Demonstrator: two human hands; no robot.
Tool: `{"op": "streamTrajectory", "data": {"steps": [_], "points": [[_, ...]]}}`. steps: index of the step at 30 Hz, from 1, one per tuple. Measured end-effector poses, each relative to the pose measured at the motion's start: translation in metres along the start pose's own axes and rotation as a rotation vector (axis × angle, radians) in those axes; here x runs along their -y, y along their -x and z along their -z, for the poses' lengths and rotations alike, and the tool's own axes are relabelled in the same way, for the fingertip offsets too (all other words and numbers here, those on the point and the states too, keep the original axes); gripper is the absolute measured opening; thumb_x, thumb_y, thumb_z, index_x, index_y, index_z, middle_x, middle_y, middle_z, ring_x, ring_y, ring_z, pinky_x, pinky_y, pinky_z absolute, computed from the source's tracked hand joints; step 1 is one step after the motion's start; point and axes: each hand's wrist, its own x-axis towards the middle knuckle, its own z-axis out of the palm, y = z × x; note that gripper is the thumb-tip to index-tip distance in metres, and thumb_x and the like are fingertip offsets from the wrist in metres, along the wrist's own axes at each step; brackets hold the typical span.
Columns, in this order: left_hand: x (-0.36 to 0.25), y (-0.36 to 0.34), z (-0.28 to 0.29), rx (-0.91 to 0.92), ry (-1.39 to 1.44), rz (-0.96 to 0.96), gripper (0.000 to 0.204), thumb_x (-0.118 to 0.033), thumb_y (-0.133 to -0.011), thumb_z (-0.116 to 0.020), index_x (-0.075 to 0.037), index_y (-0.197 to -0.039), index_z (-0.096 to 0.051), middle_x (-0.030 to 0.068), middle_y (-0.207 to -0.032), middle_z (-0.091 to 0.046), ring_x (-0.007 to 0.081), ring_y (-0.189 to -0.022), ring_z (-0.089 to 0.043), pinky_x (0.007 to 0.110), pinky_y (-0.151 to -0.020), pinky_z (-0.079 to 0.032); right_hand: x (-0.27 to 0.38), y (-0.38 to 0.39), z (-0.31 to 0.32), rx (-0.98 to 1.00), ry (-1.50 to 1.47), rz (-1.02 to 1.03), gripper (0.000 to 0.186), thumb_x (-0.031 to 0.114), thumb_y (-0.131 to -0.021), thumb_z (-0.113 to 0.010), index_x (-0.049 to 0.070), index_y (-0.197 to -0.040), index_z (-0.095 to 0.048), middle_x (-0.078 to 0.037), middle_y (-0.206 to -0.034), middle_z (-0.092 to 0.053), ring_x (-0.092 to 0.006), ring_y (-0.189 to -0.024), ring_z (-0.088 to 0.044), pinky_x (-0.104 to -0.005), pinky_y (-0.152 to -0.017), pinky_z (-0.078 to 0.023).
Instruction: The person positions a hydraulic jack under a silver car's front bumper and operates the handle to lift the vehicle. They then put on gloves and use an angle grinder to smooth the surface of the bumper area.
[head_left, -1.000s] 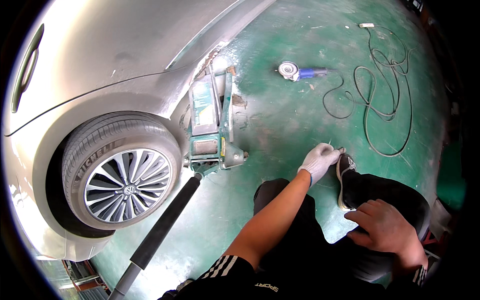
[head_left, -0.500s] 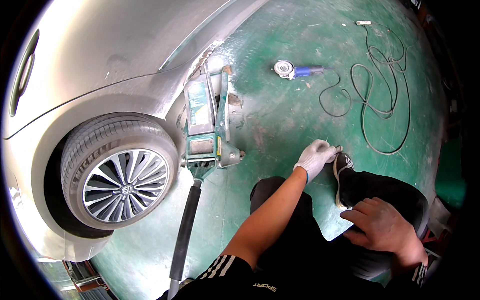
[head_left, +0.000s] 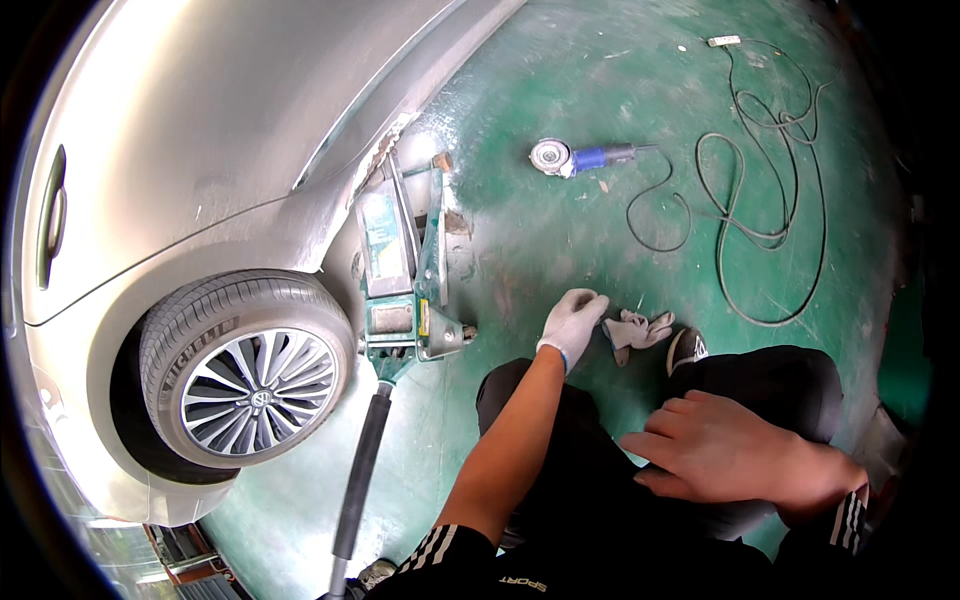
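Green workshop floor (head_left: 560,230) lies under me, silver car (head_left: 200,150) and floor jack (head_left: 405,280) at my left; my gloved left hand (head_left: 570,322) rests fisted, holding nothing, just left of the loose white glove (head_left: 637,330); the glove's long axis runs sideways; my bare right hand (head_left: 735,450) lies open on my knee, farther off.

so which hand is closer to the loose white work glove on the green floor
Left. The gloved left hand reaches down right beside the loose white work glove, nearly touching it. The bare right hand rests on the dark trouser leg, farther back.
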Motion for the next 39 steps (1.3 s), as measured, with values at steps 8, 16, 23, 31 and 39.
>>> {"op": "streamTrajectory", "data": {"steps": [8, 16, 23, 31, 39], "points": [[-0.063, -0.05, 0.023, -0.392, 0.182, -0.083, 0.037, -0.028, -0.097, -0.069, -0.002, -0.123, -0.064, 0.0066, -0.099, -0.072, 0.0162, -0.086, -0.067, 0.031, -0.078, -0.054, -0.15, -0.046, 0.024, -0.039, -0.04, 0.108, 0.028, 0.029, -0.09, -0.068, 0.004, -0.1, -0.06, -0.015, -0.087, -0.069, -0.0346, -0.084, -0.071, -0.0473, -0.074, -0.055], [-0.135, -0.12, 0.178, -0.695, 0.362, 0.011, 0.027, -0.035, -0.101, -0.057, -0.008, -0.106, -0.057, 0.0104, -0.084, -0.065, 0.026, -0.065, -0.061, 0.037, -0.057, -0.051, -0.272, -0.103, 0.041, 0.04, -0.234, -0.034, 0.039, 0.034, -0.094, -0.062, 0.006, -0.122, -0.065, -0.02, -0.11, -0.072, -0.0405, -0.104, -0.068, -0.0515, -0.088, -0.053], [-0.185, -0.177, 0.243, -0.852, 0.618, -0.033, 0.031, -0.041, -0.104, -0.048, -0.011, -0.1, -0.052, 0.0088, -0.084, -0.064, 0.0275, -0.061, -0.061, 0.041, -0.055, -0.052, -0.301, -0.14, 0.058, 0.055, -0.224, -0.093, 0.04, 0.034, -0.094, -0.063, 0.005, -0.122, -0.066, -0.021, -0.111, -0.072, -0.0409, -0.104, -0.068, -0.0513, -0.089, -0.053], [-0.2, -0.227, 0.241, -0.847, 0.926, -0.341, 0.041, -0.038, -0.109, -0.045, -0.017, -0.073, -0.045, -0.0024, -0.059, -0.039, 0.0167, -0.049, -0.04, 0.031, -0.042, -0.034, -0.283, -0.167, 0.051, 0.078, -0.197, -0.092, 0.038, 0.032, -0.094, -0.065, 0.004, -0.119, -0.065, -0.021, -0.111, -0.071, -0.0402, -0.106, -0.066, -0.0509, -0.089, -0.052], [-0.201, -0.227, 0.282, -0.567, 0.959, -0.521, 0.038, -0.037, -0.105, -0.056, -0.02, -0.073, -0.046, -0.0066, -0.057, -0.028, 0.0112, -0.046, -0.029, 0.026, -0.041, -0.028, -0.276, -0.154, 0.054, -0.061, -0.207, -0.168, 0.036, 0.031, -0.094, -0.066, 0.002, -0.115, -0.064, -0.02, -0.106, -0.07, -0.0406, -0.101, -0.066, -0.0497, -0.086, -0.053]]}}
